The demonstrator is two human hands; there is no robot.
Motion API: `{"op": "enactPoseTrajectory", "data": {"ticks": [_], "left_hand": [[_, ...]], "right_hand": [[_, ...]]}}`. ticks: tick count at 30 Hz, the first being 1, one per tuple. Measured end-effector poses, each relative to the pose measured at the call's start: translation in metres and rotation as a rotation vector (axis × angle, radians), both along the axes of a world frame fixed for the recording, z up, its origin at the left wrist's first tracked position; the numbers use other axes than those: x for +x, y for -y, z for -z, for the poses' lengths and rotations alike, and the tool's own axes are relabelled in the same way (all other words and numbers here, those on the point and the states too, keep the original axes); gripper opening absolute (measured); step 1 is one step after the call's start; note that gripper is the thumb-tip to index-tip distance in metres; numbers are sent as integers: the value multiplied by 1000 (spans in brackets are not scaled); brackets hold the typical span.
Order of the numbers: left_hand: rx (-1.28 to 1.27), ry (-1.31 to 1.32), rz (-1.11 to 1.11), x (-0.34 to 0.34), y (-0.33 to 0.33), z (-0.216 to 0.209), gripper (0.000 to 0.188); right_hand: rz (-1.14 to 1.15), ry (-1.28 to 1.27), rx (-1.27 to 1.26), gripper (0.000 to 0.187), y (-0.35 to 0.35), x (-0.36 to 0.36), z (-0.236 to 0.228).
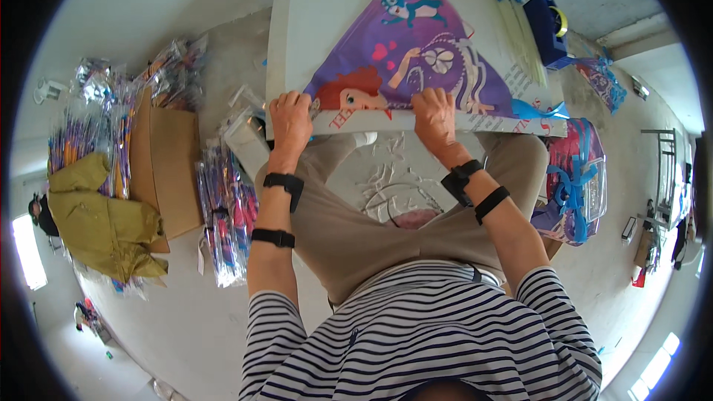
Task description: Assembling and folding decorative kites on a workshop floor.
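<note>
A purple triangular kite [416, 52] with a printed red-haired figure, a blue animal and pink hearts lies on the white work table [312, 0]. Its point is toward the far edge and its wide side toward me. My left hand [291, 120] has its fingers curled over the near left corner of the kite, at the table's front edge. Farther right along that same side, my right hand [437, 120] is closed on the fabric, fingers bent and knuckles up. Black bands circle both wrists and forearms. What lies under my fingertips is hidden.
Thin pale rods [523, 41] and blue ribbons [538, 111] lie on the table's right side, by a dark blue tape dispenser [546, 33]. Packaged kites [223, 208], a cardboard box [174, 163] and an olive jacket [96, 208] are left; a clear bag [579, 186] is right.
</note>
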State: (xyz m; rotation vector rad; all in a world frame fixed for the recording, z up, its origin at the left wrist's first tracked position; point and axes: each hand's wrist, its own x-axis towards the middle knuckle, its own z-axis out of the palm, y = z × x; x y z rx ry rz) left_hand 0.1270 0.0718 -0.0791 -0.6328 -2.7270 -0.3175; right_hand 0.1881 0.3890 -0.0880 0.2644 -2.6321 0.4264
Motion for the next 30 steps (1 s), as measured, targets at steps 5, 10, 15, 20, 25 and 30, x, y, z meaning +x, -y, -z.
{"op": "enactPoseTrajectory", "data": {"ticks": [5,10,15,20,25,30], "left_hand": [[-1,9,57,2,1,-8,19],[199,162,-6,-24,-4,-8,27],[366,308,-124,-94,-52,6,44],[218,567,-396,-132,-93,8,47],[205,804,-416,-144,-89,3,37],[189,530,-491,-135,-96,5,27]], "right_hand": [[-60,17,17,16,0,5,-2],[-114,-26,-5,14,-2,11,0],[-136,-45,-24,14,-3,11,2],[-147,5,-58,16,-4,11,3],[-144,7,-96,19,-5,9,5],[-199,19,-74,22,-5,7,6]]}}
